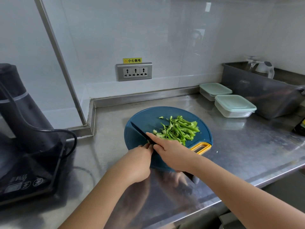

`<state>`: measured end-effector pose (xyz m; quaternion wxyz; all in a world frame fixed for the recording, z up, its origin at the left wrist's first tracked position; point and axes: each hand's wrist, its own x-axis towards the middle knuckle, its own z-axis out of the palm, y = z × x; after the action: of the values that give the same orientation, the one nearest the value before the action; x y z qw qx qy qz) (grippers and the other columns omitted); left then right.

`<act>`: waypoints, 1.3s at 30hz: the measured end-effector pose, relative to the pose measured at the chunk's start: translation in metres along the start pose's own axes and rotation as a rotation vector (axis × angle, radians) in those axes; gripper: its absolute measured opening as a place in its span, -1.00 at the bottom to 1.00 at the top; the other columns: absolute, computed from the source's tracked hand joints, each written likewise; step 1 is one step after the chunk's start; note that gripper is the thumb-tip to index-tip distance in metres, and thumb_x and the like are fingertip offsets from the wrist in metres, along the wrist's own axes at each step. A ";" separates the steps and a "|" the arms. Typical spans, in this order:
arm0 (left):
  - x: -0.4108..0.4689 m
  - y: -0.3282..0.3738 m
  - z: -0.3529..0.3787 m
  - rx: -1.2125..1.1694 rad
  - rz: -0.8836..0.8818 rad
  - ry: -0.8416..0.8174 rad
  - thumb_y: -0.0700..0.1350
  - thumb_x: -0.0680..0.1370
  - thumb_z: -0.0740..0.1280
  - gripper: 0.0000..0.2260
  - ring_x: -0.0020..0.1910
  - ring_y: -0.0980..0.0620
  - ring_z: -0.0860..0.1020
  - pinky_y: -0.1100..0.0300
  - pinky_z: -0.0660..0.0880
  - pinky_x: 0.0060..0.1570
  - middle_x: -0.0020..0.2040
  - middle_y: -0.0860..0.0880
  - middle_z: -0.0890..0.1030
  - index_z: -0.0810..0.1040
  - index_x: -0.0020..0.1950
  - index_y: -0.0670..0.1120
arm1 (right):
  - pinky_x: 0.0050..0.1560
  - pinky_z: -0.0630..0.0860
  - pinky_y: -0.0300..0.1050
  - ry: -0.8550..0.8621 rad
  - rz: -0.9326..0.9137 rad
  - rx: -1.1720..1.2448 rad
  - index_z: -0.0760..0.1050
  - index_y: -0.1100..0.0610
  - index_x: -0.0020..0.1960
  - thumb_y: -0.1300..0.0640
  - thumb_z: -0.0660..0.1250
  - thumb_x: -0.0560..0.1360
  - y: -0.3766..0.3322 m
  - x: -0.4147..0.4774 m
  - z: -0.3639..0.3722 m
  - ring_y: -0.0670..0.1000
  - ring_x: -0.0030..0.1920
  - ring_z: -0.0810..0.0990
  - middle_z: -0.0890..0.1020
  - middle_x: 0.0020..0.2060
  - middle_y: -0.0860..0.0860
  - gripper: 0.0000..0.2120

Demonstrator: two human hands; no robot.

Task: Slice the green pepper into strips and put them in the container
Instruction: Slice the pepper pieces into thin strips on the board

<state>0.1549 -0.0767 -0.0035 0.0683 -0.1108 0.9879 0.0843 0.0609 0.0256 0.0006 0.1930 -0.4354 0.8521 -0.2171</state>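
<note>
A pile of green pepper strips (179, 129) lies on the right half of a round blue cutting board (138, 118) with a yellow handle (200, 148). The dark knife (138, 130) lies slanted across the board, left of the pile. My right hand (171, 153) grips its handle, with the index finger stretched along the blade's back. My left hand (140, 161) is beside it, its curled fingertips pinching the blade close to the handle. Two clear containers with mint lids on (235, 105) (214, 90) stand to the right behind the board.
An induction cooker (28, 176) with a black kettle (19, 106) and its cord fills the left of the steel counter. A grey tub (257, 93) holding glassware stands at the back right. A dark bottle (299, 128) is at the right edge. A wall socket (134, 71) sits behind.
</note>
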 end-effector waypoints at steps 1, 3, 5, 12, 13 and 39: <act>0.000 0.001 0.001 0.001 -0.006 0.001 -0.21 0.57 0.18 -0.46 0.34 -0.04 0.34 0.16 0.34 0.24 0.45 -0.04 0.27 0.09 0.53 -0.08 | -0.37 0.38 -0.34 0.010 -0.003 -0.010 0.00 -0.26 0.51 0.02 -0.04 0.67 -0.001 0.003 0.004 -0.03 -0.30 0.49 0.56 0.18 0.12 -0.55; 0.000 0.001 0.004 -0.003 -0.015 0.009 -0.20 0.58 0.18 -0.44 0.37 -0.04 0.31 0.16 0.31 0.28 0.47 -0.05 0.23 0.04 0.54 -0.09 | -0.30 0.40 -0.30 0.028 0.000 -0.007 0.01 -0.24 0.52 0.03 -0.04 0.67 -0.003 0.006 0.009 -0.02 -0.27 0.50 0.58 0.07 0.12 -0.55; 0.003 0.000 0.007 -0.003 -0.010 0.016 -0.18 0.57 0.18 -0.42 0.41 -0.03 0.26 0.16 0.28 0.31 0.50 -0.05 0.17 0.02 0.54 -0.10 | -0.21 0.45 -0.20 0.045 0.010 0.005 0.01 -0.22 0.52 0.03 -0.04 0.67 -0.003 0.006 0.009 0.01 -0.22 0.53 0.58 0.08 0.13 -0.55; 0.005 0.000 0.009 -0.008 0.008 0.037 -0.19 0.57 0.18 -0.41 0.43 -0.01 0.23 0.17 0.27 0.35 0.51 -0.03 0.16 0.01 0.55 -0.08 | -0.44 0.41 -0.42 0.073 0.045 0.121 0.00 -0.24 0.52 0.03 -0.03 0.67 0.007 -0.015 0.003 -0.17 -0.36 0.43 0.54 -0.08 -0.09 -0.54; 0.004 0.000 0.009 -0.009 0.009 0.038 -0.19 0.56 0.18 -0.41 0.42 -0.01 0.24 0.16 0.28 0.35 0.51 -0.03 0.17 0.02 0.54 -0.07 | -0.52 0.38 -0.44 0.073 0.057 0.157 0.02 -0.26 0.51 0.03 -0.02 0.67 0.009 -0.017 0.000 -0.19 -0.43 0.40 0.48 -0.24 -0.13 -0.55; 0.002 -0.004 0.002 0.030 0.034 -0.047 -0.24 0.58 0.13 -0.37 0.41 -0.02 0.24 0.16 0.29 0.30 0.57 -0.01 -0.02 -0.11 0.57 -0.09 | -0.54 0.40 -0.18 -0.018 0.103 0.336 0.13 -0.40 0.42 0.02 0.01 0.66 0.030 -0.021 -0.028 -0.04 -0.54 0.37 0.43 -0.47 0.05 -0.57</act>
<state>0.1538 -0.0809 -0.0067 0.0919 -0.0911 0.9889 0.0734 0.0385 0.0647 0.0112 0.2815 -0.3546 0.8233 -0.3424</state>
